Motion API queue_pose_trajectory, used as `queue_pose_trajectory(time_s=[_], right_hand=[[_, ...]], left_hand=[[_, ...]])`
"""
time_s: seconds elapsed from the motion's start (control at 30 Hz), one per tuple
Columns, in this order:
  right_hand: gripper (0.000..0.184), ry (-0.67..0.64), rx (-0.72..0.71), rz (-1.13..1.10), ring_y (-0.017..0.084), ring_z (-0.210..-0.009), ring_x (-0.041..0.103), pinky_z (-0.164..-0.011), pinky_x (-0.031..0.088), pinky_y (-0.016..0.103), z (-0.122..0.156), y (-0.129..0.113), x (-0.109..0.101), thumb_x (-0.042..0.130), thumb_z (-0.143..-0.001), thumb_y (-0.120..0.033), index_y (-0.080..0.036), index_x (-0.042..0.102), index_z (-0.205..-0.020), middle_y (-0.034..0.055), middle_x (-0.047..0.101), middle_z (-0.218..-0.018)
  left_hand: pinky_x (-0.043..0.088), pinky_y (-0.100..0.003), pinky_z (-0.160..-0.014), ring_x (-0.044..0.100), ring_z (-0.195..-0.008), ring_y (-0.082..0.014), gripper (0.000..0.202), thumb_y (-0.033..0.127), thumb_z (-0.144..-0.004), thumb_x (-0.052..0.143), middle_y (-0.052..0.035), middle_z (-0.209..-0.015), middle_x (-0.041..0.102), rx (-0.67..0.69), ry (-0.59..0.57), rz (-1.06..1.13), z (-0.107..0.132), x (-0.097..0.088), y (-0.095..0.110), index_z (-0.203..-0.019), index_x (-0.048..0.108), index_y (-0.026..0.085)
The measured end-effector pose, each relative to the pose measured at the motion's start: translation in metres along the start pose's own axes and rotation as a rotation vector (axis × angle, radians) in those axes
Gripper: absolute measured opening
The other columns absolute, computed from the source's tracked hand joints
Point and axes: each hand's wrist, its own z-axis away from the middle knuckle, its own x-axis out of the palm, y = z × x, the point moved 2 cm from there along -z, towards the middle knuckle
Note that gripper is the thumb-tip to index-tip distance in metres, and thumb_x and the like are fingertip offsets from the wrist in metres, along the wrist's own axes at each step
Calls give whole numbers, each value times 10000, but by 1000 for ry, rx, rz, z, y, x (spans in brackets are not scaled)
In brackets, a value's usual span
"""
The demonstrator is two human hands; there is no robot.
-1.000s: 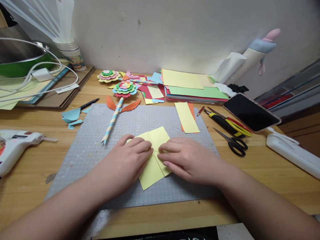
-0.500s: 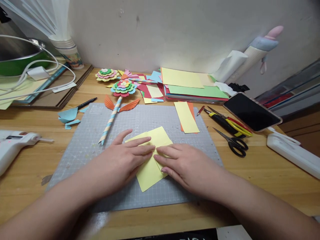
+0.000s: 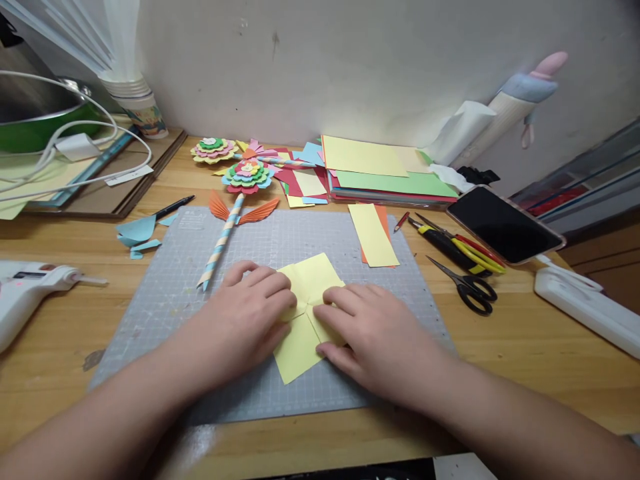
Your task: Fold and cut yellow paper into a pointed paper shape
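A square of yellow paper (image 3: 296, 351) with flaps folded in toward its middle lies on the grey cutting mat (image 3: 165, 320). My left hand (image 3: 250, 310) is closed on its left side, fingers bent and the fingertips near the centre crease. On the right flap rests my right hand (image 3: 367, 327), its fingers curled and its thumb at the flap's lower edge. The paper's left and right corners are hidden under my hands. Beyond my left hand lies a paper flower (image 3: 247, 175) with a striped stem and orange pleated leaves.
Yellow and orange strips (image 3: 374, 235) lie at the mat's upper right. Scissors (image 3: 473, 290), a cutter (image 3: 447, 247) and a phone (image 3: 505, 223) are on the right. A glue gun (image 3: 35, 293) stands left. Coloured paper sheets (image 3: 390, 183) are stacked by the wall.
The fingers of my left hand have drawn back from the centre and curled. My right fingers have shifted slightly right, so the creases at the middle now show.
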Motion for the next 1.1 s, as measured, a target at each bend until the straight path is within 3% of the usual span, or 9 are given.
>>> queue_pose_trajectory(time_s=[0.17,0.3,0.33,0.47,0.57,0.63,0.77,0.97,1.1], right_hand=[[24,28,83,-5,240,-823,547,-712,440,383,-1,-4,10,591,-853,-187,-176,612,-859,57,618,-888],[90,38,54,-46,231,-881,547,-776,435,380,0,-1,9,532,-900,-167,-172,622,-897,66,620,-964],[80,50,70,-59,241,-905,548,-794,435,390,0,-1,8,559,-897,-216,-172,623,-920,70,617,-989],[333,107,160,-34,294,-940,540,-788,431,429,0,-3,7,682,-796,-415,-171,605,-1009,93,597,-1025],[170,123,157,51,261,-844,550,-704,407,383,-1,-6,12,645,-801,-273,-181,598,-936,66,603,-920],[78,135,142,114,240,-777,548,-650,371,359,-1,-6,14,607,-796,-172,-191,591,-870,46,602,-847],[117,195,86,171,219,-717,529,-617,323,341,0,0,16,591,-793,-77,-194,577,-793,31,593,-775],[75,228,-105,127,207,-742,498,-644,329,326,-7,9,17,546,-915,-152,-185,612,-905,35,605,-819],[134,158,-155,35,207,-764,511,-655,363,321,-10,7,18,505,-937,-173,-170,639,-941,52,626,-848]], left_hand=[[332,-458,-867,556,-879,-254,183,353,-878,558,-35,-845,636,-73,-35,-23,-2,0,0,-795,566,190],[328,-442,-850,546,-835,-236,217,347,-894,536,-10,-774,614,-70,-62,-9,-1,-1,2,-735,539,200],[327,-441,-851,547,-843,-237,199,340,-889,544,-11,-788,615,-69,-56,-14,0,0,3,-747,540,200],[325,-449,-874,540,-953,-269,175,348,-844,605,-55,-982,614,-92,21,-52,2,4,4,-902,571,188],[314,-465,-921,514,-1056,-296,295,381,-828,635,-95,-1141,576,-117,100,-56,2,7,5,-1031,572,177],[305,-478,-945,504,-1083,-301,329,404,-838,633,-103,-1177,565,-132,133,-40,3,7,6,-1066,567,176],[310,-488,-945,520,-1072,-293,253,373,-882,582,-94,-1152,585,-166,172,3,3,3,7,-1052,575,186],[304,-476,-954,543,-1080,-264,166,271,-932,495,-67,-1137,625,-143,219,12,3,-2,7,-1028,614,208],[329,-435,-897,587,-976,-225,200,228,-951,464,-17,-984,669,-97,107,14,1,-2,9,-911,659,223]])
